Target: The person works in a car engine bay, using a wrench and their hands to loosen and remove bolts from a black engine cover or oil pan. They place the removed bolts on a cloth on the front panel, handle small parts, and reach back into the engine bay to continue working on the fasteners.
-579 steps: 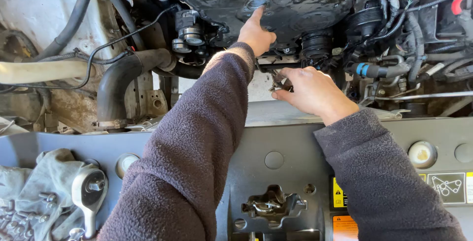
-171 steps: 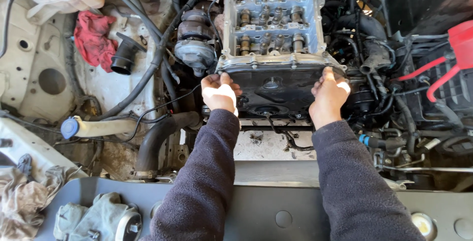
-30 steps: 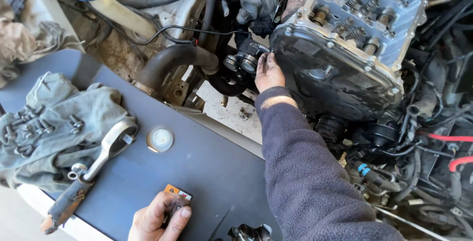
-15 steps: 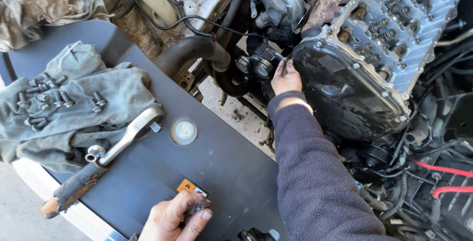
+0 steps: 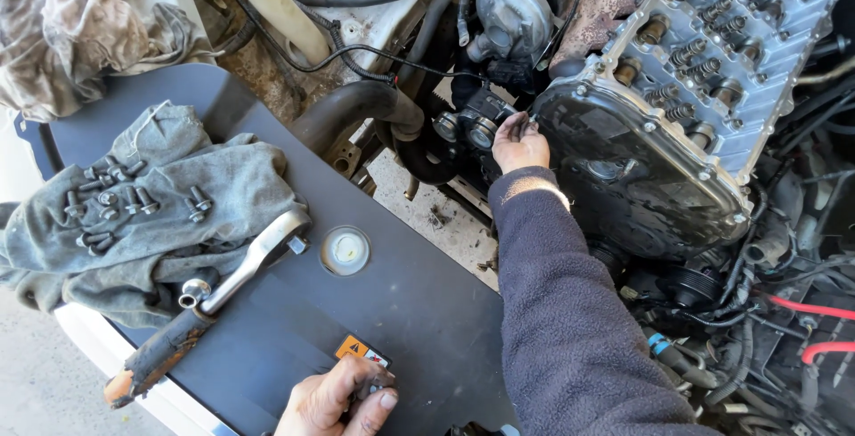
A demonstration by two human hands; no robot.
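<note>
Engine bay (image 5: pixel 623 133), right hand (image 5: pixel 519 144) at cover (image 5: pixel 623 169)

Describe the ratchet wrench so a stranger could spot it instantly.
Start at the dark front panel below the engine. On its left lies a grey rag strewn with bolts; the ratchet wrench lies across the rag's lower edge. Its long chrome body and worn orange-black grip set it apart.

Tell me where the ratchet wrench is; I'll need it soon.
In the head view, the ratchet wrench lies at lower left on the dark panel, its head by the grey rag holding bolts.
</note>
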